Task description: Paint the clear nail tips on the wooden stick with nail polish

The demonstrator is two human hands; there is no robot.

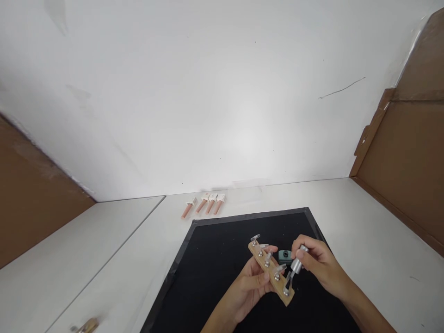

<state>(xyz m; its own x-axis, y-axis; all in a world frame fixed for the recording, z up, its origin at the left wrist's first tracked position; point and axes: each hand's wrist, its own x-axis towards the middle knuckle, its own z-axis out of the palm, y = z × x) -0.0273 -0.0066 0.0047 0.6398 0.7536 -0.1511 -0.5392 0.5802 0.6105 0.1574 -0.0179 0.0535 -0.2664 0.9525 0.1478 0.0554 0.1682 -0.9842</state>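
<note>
My left hand (252, 282) grips a narrow wooden strip (271, 272), thumb on top and fingers beneath, tilted over the black mat. Along the strip stands a row of metal studs carrying clear false nail tips (268, 256). In my right hand (317, 263) is a nail polish brush (297, 265) with a silver cylindrical cap, pinched between thumb and fingers. Its lower end points down at the clear tip on the strip's near end; whether they touch I cannot tell. Between the hands, a teal bottle (285, 257) with a dark round opening stands on the mat.
The black mat (215, 259) has grey taped edges and lies on a white table. Several pinkish sticks with white heads (210, 203) lie behind it. A blurred gold-coloured object (88, 325) is at the lower left. Brown panels (409, 166) flank both sides; a white wall is behind.
</note>
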